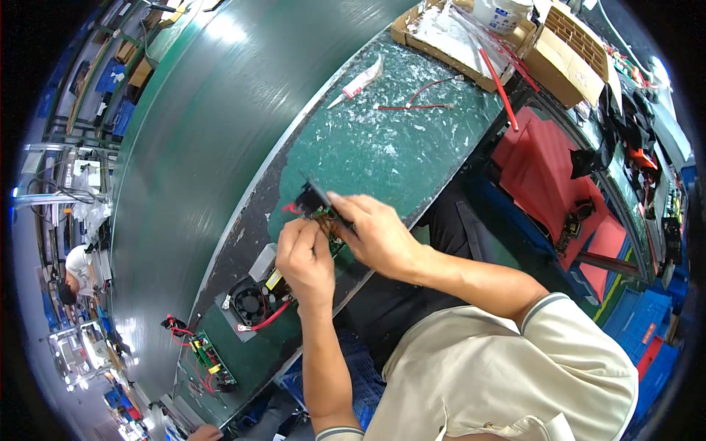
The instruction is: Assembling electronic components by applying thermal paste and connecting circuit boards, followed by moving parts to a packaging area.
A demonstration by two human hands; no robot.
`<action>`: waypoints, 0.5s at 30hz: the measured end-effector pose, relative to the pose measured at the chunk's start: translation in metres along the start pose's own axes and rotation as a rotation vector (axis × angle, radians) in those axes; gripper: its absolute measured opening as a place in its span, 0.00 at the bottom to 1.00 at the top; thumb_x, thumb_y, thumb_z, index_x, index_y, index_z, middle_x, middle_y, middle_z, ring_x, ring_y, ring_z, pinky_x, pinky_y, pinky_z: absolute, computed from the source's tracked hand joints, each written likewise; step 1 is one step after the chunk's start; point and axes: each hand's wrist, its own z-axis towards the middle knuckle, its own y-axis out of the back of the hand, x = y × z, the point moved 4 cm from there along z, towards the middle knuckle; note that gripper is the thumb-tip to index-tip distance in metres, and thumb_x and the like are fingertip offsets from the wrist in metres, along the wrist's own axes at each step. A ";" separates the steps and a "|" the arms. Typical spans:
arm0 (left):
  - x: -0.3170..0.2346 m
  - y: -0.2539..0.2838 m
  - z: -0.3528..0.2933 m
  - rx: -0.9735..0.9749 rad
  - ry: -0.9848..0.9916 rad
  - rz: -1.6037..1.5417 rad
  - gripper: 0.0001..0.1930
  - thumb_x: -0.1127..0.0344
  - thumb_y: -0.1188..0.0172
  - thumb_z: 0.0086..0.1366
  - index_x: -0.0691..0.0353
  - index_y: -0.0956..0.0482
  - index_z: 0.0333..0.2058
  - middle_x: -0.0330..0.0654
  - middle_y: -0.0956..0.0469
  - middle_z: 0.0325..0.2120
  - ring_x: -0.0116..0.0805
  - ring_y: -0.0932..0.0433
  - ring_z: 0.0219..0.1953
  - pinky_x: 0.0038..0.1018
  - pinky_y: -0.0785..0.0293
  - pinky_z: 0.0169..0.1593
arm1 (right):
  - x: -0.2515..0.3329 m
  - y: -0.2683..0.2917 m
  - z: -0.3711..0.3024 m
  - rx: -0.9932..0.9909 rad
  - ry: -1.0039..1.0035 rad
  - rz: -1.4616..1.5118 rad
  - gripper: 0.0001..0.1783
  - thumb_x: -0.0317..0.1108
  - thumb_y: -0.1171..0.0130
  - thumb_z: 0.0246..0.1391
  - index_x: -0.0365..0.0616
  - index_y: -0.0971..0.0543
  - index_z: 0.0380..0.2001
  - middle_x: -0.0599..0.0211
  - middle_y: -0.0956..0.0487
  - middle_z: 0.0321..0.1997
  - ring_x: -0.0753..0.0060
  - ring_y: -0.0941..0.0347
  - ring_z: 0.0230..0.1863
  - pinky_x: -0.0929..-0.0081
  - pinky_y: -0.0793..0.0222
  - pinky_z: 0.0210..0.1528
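My right hand (381,237) is closed around a dark electronic assembly (315,200) with a black plate, a bit of green circuit board and a short red wire. At its lower end my left hand (300,253) pinches with the fingertips. Whatever small part sits between those fingers is hidden. Just below my left hand, a black cooling fan (248,303) lies on the bench in a partly covered unit. A thick red cable (271,318) with a ring terminal runs from that unit.
The worn green bench (346,158) borders a wide green belt (198,125). On it lie a glue tube (360,82), thin red leads (412,107) and another circuit board (212,361). A cardboard tray (419,40) stands at the far end. Right of me is a blue crate with red sheets (548,173).
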 end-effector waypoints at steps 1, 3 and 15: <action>-0.001 -0.001 -0.001 -0.027 -0.068 0.050 0.07 0.78 0.41 0.52 0.68 0.21 0.32 0.46 0.25 0.29 0.45 0.24 0.31 0.34 0.29 0.35 | 0.003 -0.002 -0.002 -0.021 0.014 -0.028 0.27 0.24 0.40 0.46 0.32 0.30 0.52 0.49 0.24 0.42 0.47 0.27 0.42 0.60 0.29 0.43; 0.000 0.000 -0.002 -0.057 -0.069 0.042 0.07 0.77 0.40 0.53 0.67 0.20 0.33 0.46 0.25 0.28 0.44 0.25 0.30 0.35 0.29 0.35 | 0.003 0.000 0.001 -0.052 -0.003 0.006 0.22 0.23 0.42 0.46 0.34 0.27 0.48 0.48 0.23 0.38 0.47 0.26 0.39 0.61 0.29 0.40; 0.012 0.056 -0.038 0.275 0.136 0.456 0.45 0.52 0.28 0.43 0.56 0.37 0.60 0.47 0.42 0.61 0.57 0.45 0.63 0.51 0.47 0.61 | -0.031 0.025 0.003 0.284 -0.260 -0.186 0.16 0.39 0.33 0.45 0.38 0.23 0.31 0.52 0.22 0.28 0.48 0.24 0.34 0.58 0.29 0.38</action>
